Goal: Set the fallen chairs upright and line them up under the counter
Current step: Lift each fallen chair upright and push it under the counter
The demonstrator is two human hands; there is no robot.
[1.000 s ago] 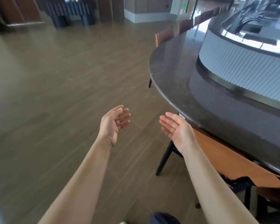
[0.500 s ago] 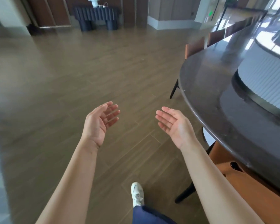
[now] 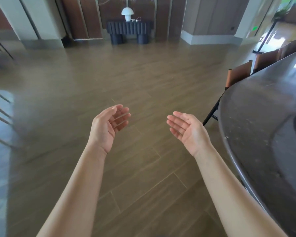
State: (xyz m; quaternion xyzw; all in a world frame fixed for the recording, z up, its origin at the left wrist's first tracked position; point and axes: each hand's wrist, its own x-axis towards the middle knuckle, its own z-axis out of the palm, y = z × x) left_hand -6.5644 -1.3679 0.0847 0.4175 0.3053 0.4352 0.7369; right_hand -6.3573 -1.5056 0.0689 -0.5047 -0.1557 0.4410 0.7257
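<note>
My left hand [image 3: 108, 124] and my right hand [image 3: 188, 129] are held out in front of me above the wooden floor, palms facing each other, fingers relaxed, holding nothing. A dark curved counter [image 3: 263, 127] runs along the right side. An upright brown chair [image 3: 237, 76] with black legs stands tucked against the counter's far edge, with more brown chair backs [image 3: 270, 57] behind it. No fallen chair is in view.
A dark fluted console table [image 3: 128, 29] with a white lamp [image 3: 127, 13] stands against the far wall. Thin metal legs of other furniture [image 3: 0, 113] show at the left edge. Wooden floor [image 3: 109, 79] stretches ahead between the counter and the wall.
The view has swung left and up, away from the counter. The orange chair that stood under the counter near my right arm has left the view. Both hands stay open and empty.
</note>
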